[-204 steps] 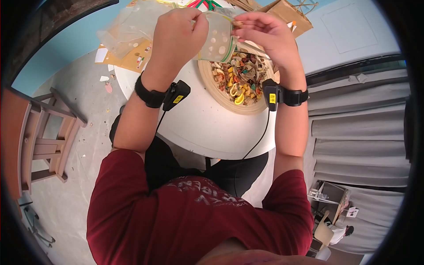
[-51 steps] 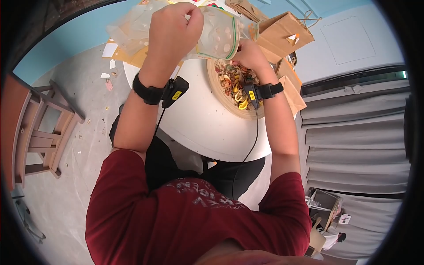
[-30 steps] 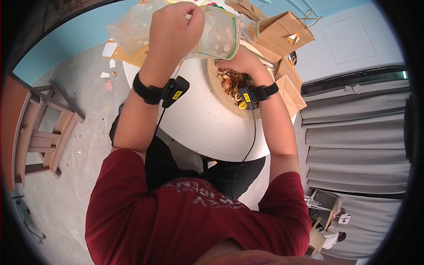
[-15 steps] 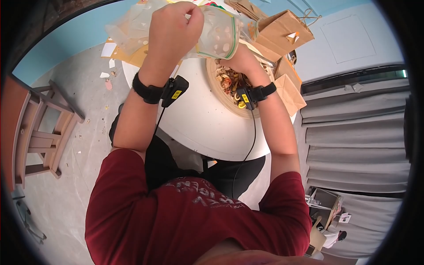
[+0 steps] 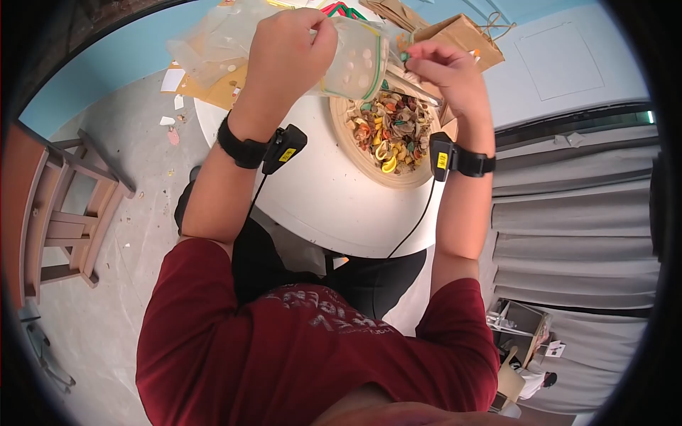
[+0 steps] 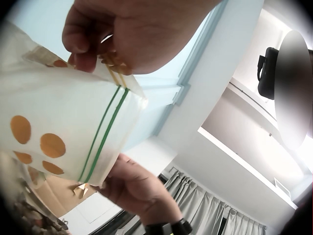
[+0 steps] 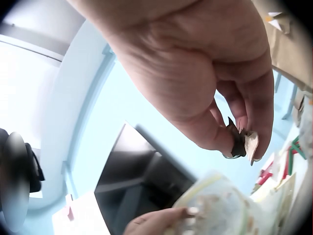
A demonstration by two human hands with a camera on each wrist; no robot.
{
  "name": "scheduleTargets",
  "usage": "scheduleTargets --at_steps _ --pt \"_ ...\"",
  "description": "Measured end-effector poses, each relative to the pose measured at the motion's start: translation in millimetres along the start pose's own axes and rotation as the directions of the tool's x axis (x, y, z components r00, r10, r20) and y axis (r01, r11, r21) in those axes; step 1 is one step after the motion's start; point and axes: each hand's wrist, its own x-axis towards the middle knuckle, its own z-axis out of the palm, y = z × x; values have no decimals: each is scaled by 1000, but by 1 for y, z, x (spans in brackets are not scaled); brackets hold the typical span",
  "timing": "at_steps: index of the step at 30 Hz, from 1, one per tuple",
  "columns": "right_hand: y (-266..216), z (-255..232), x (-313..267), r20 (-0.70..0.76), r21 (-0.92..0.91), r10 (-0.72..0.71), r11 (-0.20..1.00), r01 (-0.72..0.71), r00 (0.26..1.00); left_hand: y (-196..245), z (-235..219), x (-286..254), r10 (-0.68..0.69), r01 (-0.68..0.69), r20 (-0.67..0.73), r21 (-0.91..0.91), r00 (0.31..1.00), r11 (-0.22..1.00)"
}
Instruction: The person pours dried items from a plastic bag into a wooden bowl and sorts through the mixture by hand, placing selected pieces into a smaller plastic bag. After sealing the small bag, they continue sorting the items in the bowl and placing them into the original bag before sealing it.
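Plastic bag (image 5: 352,64), head view: translucent, held up by the left hand (image 5: 288,57), its mouth facing the fingers of the right hand (image 5: 455,74)
Dried pieces, head view: something greenish (image 5: 405,57) sat at the right fingertips, just beside the bag mouth; half a second earlier those fingers were down in the heap (image 5: 401,131)
Wooden tray (image 5: 342,138), head view: lay below the right fingers, more of its heap uncovered by the hand's rise, while the left hand had hardly moved
Bag edge, left wrist view: clamped in curled left fingers near the yellow zip line; the right hand showed below them, its fingertips partly hidden by the bag
Dark piece (image 7: 237,139) and pale piece (image 7: 251,142), right wrist view: pinched together between right thumb and fingers, the blurred bag below those fingertips
Work in hand: the change probably meant a small pick had been carried out of the tray and up to the bag, though not yet let go
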Motion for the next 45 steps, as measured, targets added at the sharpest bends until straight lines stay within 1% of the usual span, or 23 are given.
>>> scheduleTargets --at_steps 2,4,6,8,11,13,14,16,17,18,19,22,25,28,31,32,34,35,37,38,41,45 --pt "-27 4 -9 -28 -11 -78 997 77 997 0 2 -1 39 -39 18 37 999 999" --pt "-40 19 -11 44 -70 -128 989 131 991 3 4 -3 53 -56 41 64 998 996" --pt "-41 38 -10 100 -149 -185 969 198 978 3 7 -3 78 -81 40 81 996 993" --pt "-29 55 -6 144 -245 -247 929 276 958 3 8 -3 101 -105 38 103 994 989" --pt "-16 49 -10 113 -47 -233 970 239 966 1 6 -3 116 -119 28 138 993 983" --pt "-19 48 -12 72 -190 -160 967 171 984 1 6 -3 120 -123 29 137 992 983" --pt "-19 47 -16 37 -259 -123 957 129 992 2 7 -4 96 -100 37 123 995 987" --pt "-12 49 -17 49 -291 -180 938 186 982 4 9 -4 53 -58 57 95 997 994" --pt "-8 49 -16 62 -306 -210 927 218 976 6 12 -3 90 -92 29 76 996 993" --pt "-6 47 -19 34 -254 -255 933 255 966 6 14 -3 123 -122 -1 61 992 991" --pt "-7 43 -24 4 -234 -235 945 229 972 7 15 -4 154 -153 -31 49 988 987" --pt "-13 24 -51 -84 -169 -170 974 154 982 6 14 -4 193 -190 -26 97 981 977" --pt "-3 3 -77 -156 -107 -103 990 87 982 28 10 -6 -21 20 35 37 999 999" --pt "14 -8 -103 -226 -67 -46 997 32 973 23 14 -6 88 -91 24 188 996 978" --pt "33 -23 -123 -247 -16 -80 997 78 966 31 16 -12 69 -79 54 206 996 975" --pt "37 -27 -129 -289 -67 -150 988 136 945 35 17 -13 12 -25 63 213 998 977" --pt "37 -40 -141 -276 -59 -106 994 93 955 43 20 -13 -105 87 62 238 993 967" --pt "37 -46 -147 -259 -57 -84 996 71 962 43 22 -12 -80 61 69 237 994 970" --pt "47 -54 -150 -270 -35 -86 996 79 959 41 26 -6 -52 35 65 236 997 971" --pt "52 -57 -151 -275 -11 -90 996 91 957 43 28 -3 -85 66 73 236 994 970" --pt "63 -66 -151 -287 8 -100 994 107 953 50 38 11 37 -57 75 275 996 960" --pt "70 -71 -154 -330 20 -88 995 100 940 59 50 32 59 -86 89 348 994 933"
